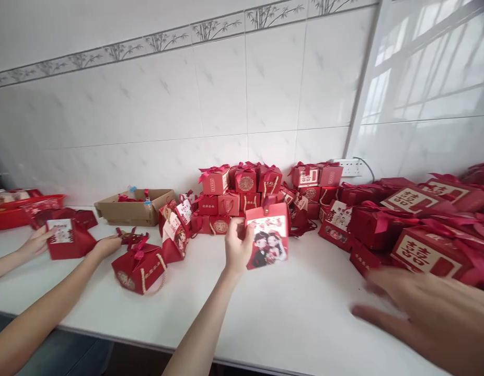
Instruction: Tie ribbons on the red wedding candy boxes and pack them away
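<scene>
My left hand (239,245) is closed on the left edge of a red gift box (267,240), held up above the table. Its front carries a cartoon couple in wedding clothes, and a small fastening shows at the top. My right hand (426,308), blurred by motion, is over the table at the lower right with thumb and fingers apart and nothing visible between them. Nearest to it are red boxes with gold panels and ribbons (428,251). Behind the held box stands a stack of smaller ribboned red boxes (220,204).
At the left, another person's hands (34,243) are at a red box (69,240). A red box with rope handles (140,269) sits near them. Farther back are a cardboard box (126,211) and a red basket (10,216). A tiled wall (226,94) bounds the white table (300,324).
</scene>
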`<state>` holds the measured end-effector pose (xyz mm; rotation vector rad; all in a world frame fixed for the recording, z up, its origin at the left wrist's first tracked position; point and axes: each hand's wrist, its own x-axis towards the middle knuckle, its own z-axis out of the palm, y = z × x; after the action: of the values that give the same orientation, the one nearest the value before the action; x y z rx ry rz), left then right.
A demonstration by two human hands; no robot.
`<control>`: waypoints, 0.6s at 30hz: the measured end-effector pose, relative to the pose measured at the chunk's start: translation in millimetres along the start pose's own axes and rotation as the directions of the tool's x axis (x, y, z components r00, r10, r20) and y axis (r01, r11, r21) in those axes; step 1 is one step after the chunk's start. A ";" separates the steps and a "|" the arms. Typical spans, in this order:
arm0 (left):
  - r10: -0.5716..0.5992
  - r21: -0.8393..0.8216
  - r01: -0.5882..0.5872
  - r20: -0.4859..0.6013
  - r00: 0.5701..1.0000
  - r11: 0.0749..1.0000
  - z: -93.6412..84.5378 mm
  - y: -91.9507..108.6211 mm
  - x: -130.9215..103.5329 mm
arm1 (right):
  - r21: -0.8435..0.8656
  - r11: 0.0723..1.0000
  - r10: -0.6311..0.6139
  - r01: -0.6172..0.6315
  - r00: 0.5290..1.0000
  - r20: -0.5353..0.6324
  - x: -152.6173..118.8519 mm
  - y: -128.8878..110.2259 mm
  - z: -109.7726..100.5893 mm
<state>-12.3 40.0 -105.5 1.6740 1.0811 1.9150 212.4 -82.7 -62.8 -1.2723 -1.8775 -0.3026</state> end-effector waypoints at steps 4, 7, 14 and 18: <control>-0.062 -0.269 0.149 0.308 0.949 0.951 40.2 32.5 -12.1 | -0.053 0.998 0.026 -0.029 0.999 -0.045 39.5 4.9 -10.5; -0.143 -0.294 0.268 0.384 0.912 0.917 54.8 22.8 -20.4 | 0.107 0.982 0.171 -0.157 0.977 -0.129 57.6 17.1 21.2; -0.234 -0.174 0.347 0.463 0.855 0.922 53.5 -36.4 -38.7 | 0.657 0.616 0.308 -0.435 0.900 0.307 31.5 69.0 104.3; -0.200 -0.248 0.404 0.580 0.790 0.880 48.7 -39.5 -38.6 | 0.698 0.567 0.414 -0.436 0.884 0.216 12.4 65.2 123.2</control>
<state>34.8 52.1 -160.8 1.5622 0.6681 1.2189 205.3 29.2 -146.6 -1.0824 -1.3827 0.6934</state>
